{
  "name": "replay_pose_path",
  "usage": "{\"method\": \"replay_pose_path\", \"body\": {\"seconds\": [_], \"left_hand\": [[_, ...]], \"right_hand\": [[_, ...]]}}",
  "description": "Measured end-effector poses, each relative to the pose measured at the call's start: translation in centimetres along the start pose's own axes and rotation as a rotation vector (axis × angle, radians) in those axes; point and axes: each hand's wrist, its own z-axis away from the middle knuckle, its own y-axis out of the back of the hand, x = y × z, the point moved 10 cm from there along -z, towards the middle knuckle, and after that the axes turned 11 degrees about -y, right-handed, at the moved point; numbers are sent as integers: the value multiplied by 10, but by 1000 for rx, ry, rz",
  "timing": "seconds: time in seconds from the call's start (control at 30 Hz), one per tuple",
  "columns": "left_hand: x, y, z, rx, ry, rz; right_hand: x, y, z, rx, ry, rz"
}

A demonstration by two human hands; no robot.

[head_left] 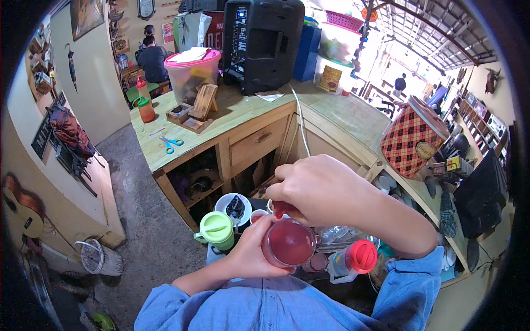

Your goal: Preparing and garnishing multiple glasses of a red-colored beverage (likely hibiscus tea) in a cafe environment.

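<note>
My left hand is wrapped round the side of a clear glass filled with red liquid, held in front of my blue shirt. Just above and beyond its rim, my right hand is closed with the fingers pointing down. Something small and red shows under those fingers, but its kind is hidden. To the left of the glass stands a light-green pitcher with a lid. Behind it, a white bowl bears a crumpled black plastic piece. A clear pitcher with a red lid stands to the right.
A wooden counter wraps round ahead, bearing blue scissors, a red squeeze bottle, a lidded tub and a black loudspeaker. A plaid cooler sits at right. A white bucket stands on the floor.
</note>
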Motion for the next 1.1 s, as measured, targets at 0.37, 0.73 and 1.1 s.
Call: {"method": "replay_pose_path", "body": {"seconds": [0.37, 0.73, 1.1], "left_hand": [[5, 5, -5, 53, -23, -103], [2, 7, -7, 145, -81, -154], [-13, 5, -3, 172, 29, -132]], "right_hand": [[-11, -1, -6, -57, 2, 76], [-29, 3, 3, -2, 34, 109], [-37, -1, 0, 63, 20, 229]]}}
